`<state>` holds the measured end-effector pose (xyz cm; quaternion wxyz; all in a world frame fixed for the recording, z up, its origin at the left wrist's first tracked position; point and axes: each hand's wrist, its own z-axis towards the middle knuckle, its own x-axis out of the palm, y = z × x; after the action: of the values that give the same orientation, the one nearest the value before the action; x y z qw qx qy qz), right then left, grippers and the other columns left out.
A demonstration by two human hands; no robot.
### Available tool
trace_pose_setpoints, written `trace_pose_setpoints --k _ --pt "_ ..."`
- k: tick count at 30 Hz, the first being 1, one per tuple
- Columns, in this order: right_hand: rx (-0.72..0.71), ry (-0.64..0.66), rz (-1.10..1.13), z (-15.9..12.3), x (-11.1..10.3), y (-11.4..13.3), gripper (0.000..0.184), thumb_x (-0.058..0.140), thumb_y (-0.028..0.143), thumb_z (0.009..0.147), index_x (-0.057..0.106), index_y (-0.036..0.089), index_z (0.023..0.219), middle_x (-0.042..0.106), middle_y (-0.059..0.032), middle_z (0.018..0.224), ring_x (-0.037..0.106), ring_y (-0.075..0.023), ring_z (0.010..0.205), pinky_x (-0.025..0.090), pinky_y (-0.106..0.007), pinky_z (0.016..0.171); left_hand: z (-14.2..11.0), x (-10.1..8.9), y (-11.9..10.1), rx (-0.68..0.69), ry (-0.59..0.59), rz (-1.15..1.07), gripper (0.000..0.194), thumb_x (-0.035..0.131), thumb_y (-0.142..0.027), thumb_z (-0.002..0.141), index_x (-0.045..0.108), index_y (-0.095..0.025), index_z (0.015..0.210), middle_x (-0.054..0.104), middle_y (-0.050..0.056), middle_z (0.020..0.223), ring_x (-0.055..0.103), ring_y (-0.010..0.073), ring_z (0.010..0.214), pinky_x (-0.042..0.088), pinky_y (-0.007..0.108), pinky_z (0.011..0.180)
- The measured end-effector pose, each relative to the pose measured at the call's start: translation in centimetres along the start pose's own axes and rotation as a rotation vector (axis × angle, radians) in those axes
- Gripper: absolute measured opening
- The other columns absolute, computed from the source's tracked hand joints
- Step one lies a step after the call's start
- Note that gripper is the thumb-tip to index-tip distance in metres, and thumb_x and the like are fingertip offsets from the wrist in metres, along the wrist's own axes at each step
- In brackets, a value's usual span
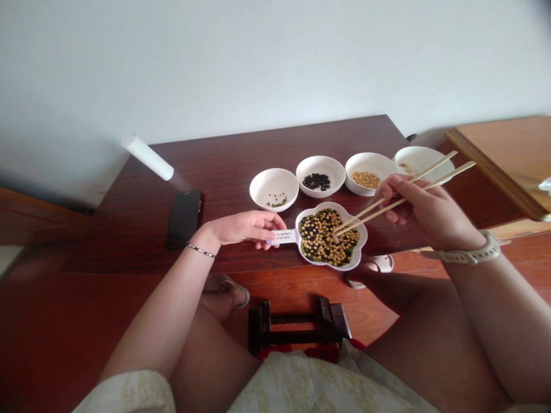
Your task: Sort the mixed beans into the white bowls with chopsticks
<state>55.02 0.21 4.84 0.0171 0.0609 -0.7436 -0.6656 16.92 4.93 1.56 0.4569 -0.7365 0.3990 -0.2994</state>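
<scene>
My left hand [253, 228] is closed on the handle of a white flower-shaped dish [363, 243], which holds a mix of yellow, black and green beans. In my right hand [413, 206] is a pair of wooden chopsticks [373, 213], their tips down among the beans at the dish's centre. Behind the dish stand white bowls in a row. The leftmost bowl [263, 186] has a few green beans, the second bowl [306, 166] black beans, and the third bowl [379, 163] yellow beans. Pale bits lie in the rightmost bowl [419, 154], partly behind the chopsticks.
On the left of the dark wooden table [232, 155] lies a black phone [185, 218]. A white cylinder [148, 158] is near the wall. At the right is a lighter wooden piece of furniture [508, 149]. Below the table edge is a dark stool frame [297, 327].
</scene>
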Motion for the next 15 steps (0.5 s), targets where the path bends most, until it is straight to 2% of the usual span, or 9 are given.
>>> trace_pose_setpoints --k 7,11,15 --pt "-0.090 -0.042 0.255 1.9 2.0 0.5 0.031 0.061 0.039 0.104 0.061 0.019 0.079 0.049 -0.0008 0.069 0.042 -0.0094 0.054 0.033 -0.024 0.046 -0.2 0.1 0.1 0.040 0.002 -0.007 0.035 0.075 -0.031 0.093 0.065 -0.016 0.122 0.075 0.011 0.105 0.068 0.0124 0.079 0.052 0.021 0.064" --pt "-0.172 -0.065 0.316 3.6 4.1 0.6 0.032 0.069 0.043 0.099 0.058 0.021 0.079 0.053 -0.0019 0.080 0.045 -0.0084 0.057 0.032 -0.022 0.042 -0.5 0.2 0.2 0.057 -0.007 0.000 0.035 0.075 -0.031 0.093 0.064 -0.015 0.123 0.075 0.011 0.104 0.068 0.0125 0.079 0.051 0.021 0.064" --pt "-0.244 -0.102 0.336 4.7 6.5 0.4 0.032 0.070 0.048 0.097 0.058 0.023 0.081 0.055 -0.0016 0.082 0.049 -0.0088 0.059 0.041 -0.021 0.046 -0.5 0.2 0.3 0.053 0.004 -0.003 0.037 0.074 -0.032 0.093 0.064 -0.015 0.124 0.074 0.010 0.103 0.068 0.0129 0.080 0.051 0.022 0.065"
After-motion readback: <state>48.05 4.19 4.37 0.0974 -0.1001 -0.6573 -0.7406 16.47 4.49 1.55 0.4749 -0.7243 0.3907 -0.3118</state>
